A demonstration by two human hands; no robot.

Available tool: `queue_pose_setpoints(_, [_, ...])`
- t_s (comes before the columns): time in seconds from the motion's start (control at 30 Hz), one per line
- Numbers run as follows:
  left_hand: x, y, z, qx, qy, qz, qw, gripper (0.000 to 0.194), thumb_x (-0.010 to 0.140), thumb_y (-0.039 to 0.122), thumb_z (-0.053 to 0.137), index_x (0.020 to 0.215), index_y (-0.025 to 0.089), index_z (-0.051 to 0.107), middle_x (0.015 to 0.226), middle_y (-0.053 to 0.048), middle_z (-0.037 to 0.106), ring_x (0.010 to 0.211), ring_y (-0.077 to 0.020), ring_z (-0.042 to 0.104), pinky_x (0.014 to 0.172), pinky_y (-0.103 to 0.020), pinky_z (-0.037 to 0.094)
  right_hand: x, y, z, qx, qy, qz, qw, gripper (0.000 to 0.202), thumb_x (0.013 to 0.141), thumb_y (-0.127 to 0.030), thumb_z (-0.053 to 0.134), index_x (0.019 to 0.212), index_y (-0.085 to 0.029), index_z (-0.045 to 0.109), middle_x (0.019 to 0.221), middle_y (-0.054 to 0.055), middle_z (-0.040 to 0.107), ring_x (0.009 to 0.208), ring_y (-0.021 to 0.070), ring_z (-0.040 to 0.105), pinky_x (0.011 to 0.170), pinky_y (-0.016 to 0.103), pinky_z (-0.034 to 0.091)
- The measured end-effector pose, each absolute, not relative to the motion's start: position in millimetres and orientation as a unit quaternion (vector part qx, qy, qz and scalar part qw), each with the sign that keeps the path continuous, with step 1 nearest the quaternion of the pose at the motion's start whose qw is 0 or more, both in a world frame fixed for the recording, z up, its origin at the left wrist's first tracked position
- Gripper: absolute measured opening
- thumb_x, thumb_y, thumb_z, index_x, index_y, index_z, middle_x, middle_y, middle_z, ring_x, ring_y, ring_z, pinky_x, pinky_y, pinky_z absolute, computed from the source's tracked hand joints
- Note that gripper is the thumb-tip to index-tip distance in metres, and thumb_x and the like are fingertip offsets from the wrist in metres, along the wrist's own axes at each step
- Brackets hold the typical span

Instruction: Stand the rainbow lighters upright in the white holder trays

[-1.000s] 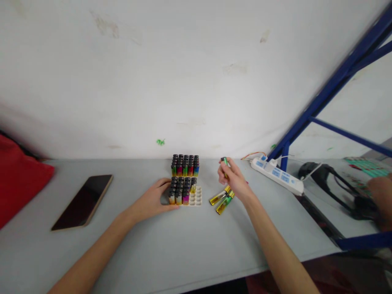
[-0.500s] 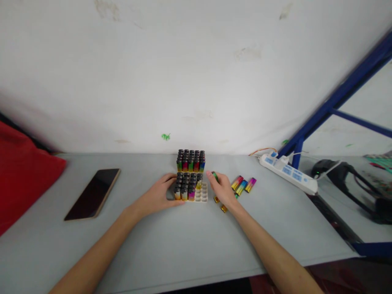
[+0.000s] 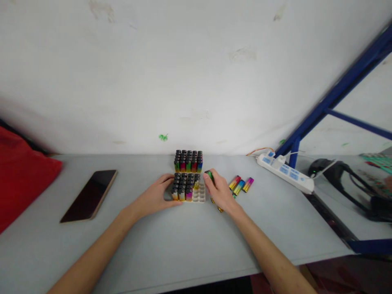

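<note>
A white tray (image 3: 200,197) with round-edged slots stands on the table, its left columns filled with upright black-topped lighters (image 3: 183,188). My left hand (image 3: 157,192) grips the tray's left end, thumb along the front and fingers behind. My right hand (image 3: 219,190) pinches a green lighter (image 3: 210,174) just right of the tray's open slots. Behind this tray stands a second block of colourful lighters (image 3: 188,162). Several loose lighters (image 3: 239,187) lie right of my right hand, some partly hidden under it.
A dark phone (image 3: 90,196) lies on the grey table at left, near a red cloth item (image 3: 24,175). At right are a white power strip (image 3: 284,172), a blue metal frame (image 3: 309,122) and a black strapped object (image 3: 339,183). The white wall rises behind.
My right hand has brought the green lighter slightly closer to the tray, turning its black top upward. My left hand keeps its hold on the tray. The whole view has shifted a little.
</note>
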State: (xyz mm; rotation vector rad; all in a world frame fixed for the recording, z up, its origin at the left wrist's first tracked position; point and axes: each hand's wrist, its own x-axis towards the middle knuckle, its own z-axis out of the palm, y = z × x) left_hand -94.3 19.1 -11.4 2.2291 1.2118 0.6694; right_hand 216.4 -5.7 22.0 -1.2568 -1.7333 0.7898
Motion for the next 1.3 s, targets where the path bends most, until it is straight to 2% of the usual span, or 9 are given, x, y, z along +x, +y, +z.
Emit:
queue_pose_setpoints(0.1, [-94.5,19.5,-12.6,0.821,0.444,0.249,0.259,0.078,0.089,0.067,0.099,0.150,0.023,0.082,0.159,-0.018,0.078,0.148,-0.0485,0.077,0.137,-0.067,0.062,221.8,-5.4,20.3,-0.474,-0.733,0.238,0.425,0.053,0.123,-0.070,0.052,0.090,-0.029,0.059,0.101,0.008,0.072,0.098,0.0272,0.070,0.089,0.038,0.058])
queue_pose_setpoints(0.27, [-94.8,21.8,-16.4,0.825,0.443,0.249,0.247,0.079,0.087,0.067,0.100,0.152,0.026,0.082,0.163,-0.018,0.078,0.149,-0.0483,0.076,0.137,-0.066,0.063,231.2,-2.3,14.3,-0.474,-0.777,0.229,0.347,0.057,0.126,-0.064,0.057,0.082,-0.029,0.054,0.078,0.002,0.068,0.076,0.0231,0.065,0.078,0.035,0.052])
queue_pose_setpoints(0.43, [-93.5,20.8,-14.4,0.828,0.433,0.257,0.247,0.075,0.087,0.065,0.100,0.150,0.027,0.083,0.159,-0.015,0.080,0.147,-0.0467,0.078,0.135,-0.065,0.064,233.6,-2.2,14.2,-0.453,-0.811,0.231,0.288,0.048,0.129,-0.054,0.062,0.089,-0.028,0.063,0.083,0.003,0.078,0.076,0.0233,0.072,0.074,0.032,0.049])
queue_pose_setpoints(0.6, [-92.6,20.4,-13.5,0.828,0.434,0.257,0.245,0.075,0.086,0.064,0.100,0.150,0.029,0.084,0.158,-0.015,0.081,0.147,-0.0475,0.078,0.134,-0.064,0.065,222.3,-6.2,22.3,-0.481,-0.846,0.117,0.199,0.035,0.127,-0.047,0.072,0.099,-0.025,0.073,0.095,0.008,0.083,0.085,0.0265,0.078,0.079,0.033,0.051])
queue_pose_setpoints(0.8, [-94.1,24.4,-16.7,0.831,0.444,0.237,0.236,0.077,0.086,0.067,0.097,0.152,0.029,0.083,0.162,-0.016,0.079,0.148,-0.0477,0.077,0.136,-0.063,0.064,231.2,-4.9,28.8,-0.486,-0.844,0.144,0.177,0.036,0.127,-0.052,0.071,0.105,-0.024,0.080,0.099,0.008,0.087,0.089,0.0252,0.080,0.082,0.032,0.052])
queue_pose_setpoints(0.9, [-95.6,25.8,-18.6,0.837,0.442,0.230,0.228,0.078,0.087,0.066,0.096,0.154,0.029,0.082,0.163,-0.018,0.078,0.150,-0.0486,0.076,0.135,-0.064,0.064,268.1,5.3,30.2,-0.561,-0.787,0.135,0.219,0.047,0.129,-0.057,0.062,0.102,-0.024,0.081,0.091,0.007,0.086,0.084,0.0254,0.079,0.081,0.033,0.052])
queue_pose_setpoints(1.0, [-96.9,26.0,-20.2,0.837,0.443,0.229,0.226,0.080,0.087,0.069,0.096,0.155,0.030,0.081,0.167,-0.017,0.076,0.151,-0.0487,0.075,0.137,-0.062,0.063,319.1,16.0,32.4,-0.693,-0.679,0.077,0.229,0.039,0.126,-0.048,0.061,0.107,-0.023,0.084,0.091,0.010,0.088,0.087,0.0285,0.083,0.083,0.035,0.054])
queue_pose_setpoints(1.1, [-97.6,26.0,-20.3,0.832,0.452,0.224,0.231,0.081,0.087,0.070,0.095,0.156,0.031,0.080,0.168,-0.015,0.076,0.153,-0.0485,0.075,0.138,-0.060,0.062,364.0,19.1,33.0,-0.793,-0.578,0.052,0.185,0.027,0.121,-0.038,0.066,0.116,-0.020,0.086,0.100,0.015,0.092,0.102,0.0325,0.088,0.092,0.037,0.059])
queue_pose_setpoints(1.3, [-99.7,27.7,-20.3,0.829,0.447,0.228,0.248,0.079,0.087,0.069,0.095,0.156,0.032,0.081,0.166,-0.016,0.077,0.154,-0.0482,0.074,0.139,-0.062,0.061,386.4,15.9,23.9,-0.818,-0.545,0.138,0.124,0.034,0.110,-0.045,0.085,0.130,-0.017,0.087,0.110,0.017,0.094,0.111,0.0345,0.090,0.093,0.038,0.063])
